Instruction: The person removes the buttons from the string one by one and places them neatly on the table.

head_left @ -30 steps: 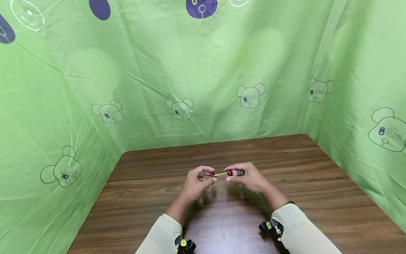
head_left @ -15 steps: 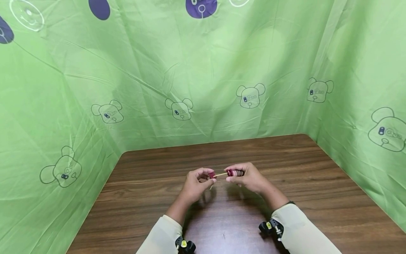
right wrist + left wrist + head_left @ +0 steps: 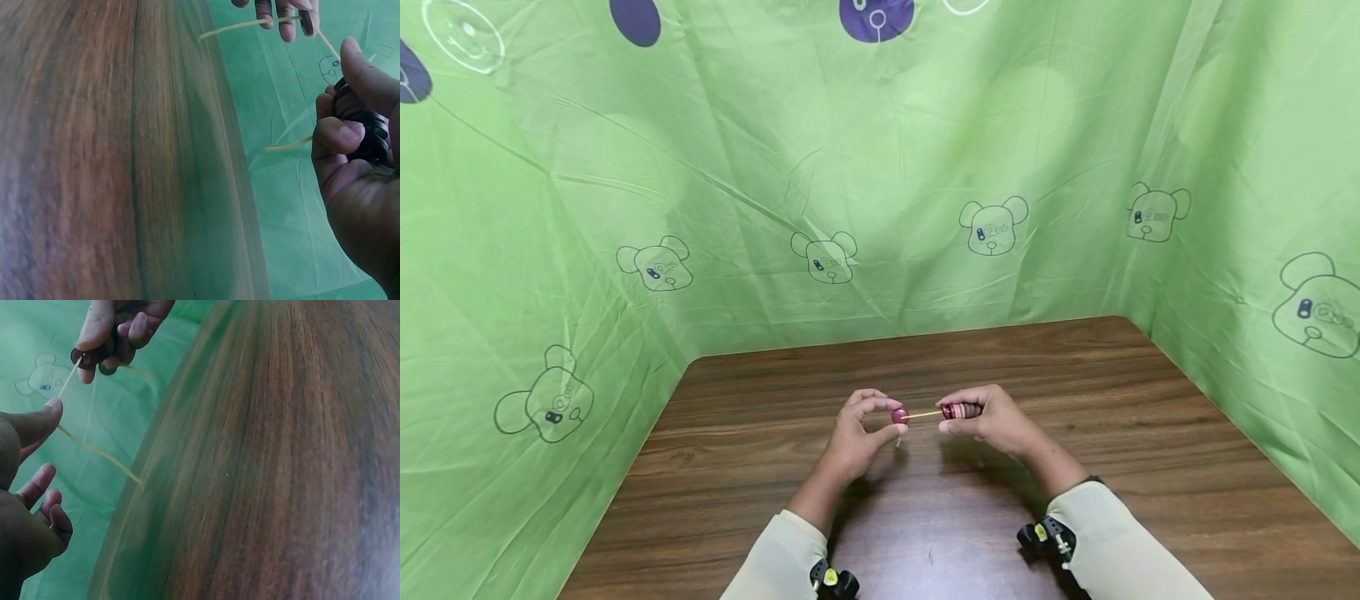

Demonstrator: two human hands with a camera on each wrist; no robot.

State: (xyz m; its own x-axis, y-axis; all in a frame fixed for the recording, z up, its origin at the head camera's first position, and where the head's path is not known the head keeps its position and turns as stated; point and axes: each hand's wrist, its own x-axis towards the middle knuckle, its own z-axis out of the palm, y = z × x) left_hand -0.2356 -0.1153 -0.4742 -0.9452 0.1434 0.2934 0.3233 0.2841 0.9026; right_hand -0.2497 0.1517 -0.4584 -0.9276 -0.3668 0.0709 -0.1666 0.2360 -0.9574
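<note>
Between the thumb and fingers of my left hand (image 3: 853, 437), a round red button (image 3: 900, 415) is pinched on a yellow string (image 3: 922, 414). The string runs taut to a stack of red, pink and dark buttons (image 3: 962, 411), which my right hand (image 3: 1000, 422) grips along its sides. Seen from the left wrist, a loose tail of the string (image 3: 103, 454) hangs past the left thumb, which hides the button. In the right wrist view, the stack (image 3: 362, 128) lies in the curled fingers, and another string end (image 3: 287, 147) sticks out below it.
Both hands are above a brown wood-grain table (image 3: 760, 500). Green cloth (image 3: 895, 167) with printed bear heads hangs behind and on both sides. A black camera mount (image 3: 1048, 537) sits on each wrist.
My left hand has shifted slightly left, and the red button has turned its round face toward the head camera. A little more string shows between the hands; the right hand moved only slightly right.
</note>
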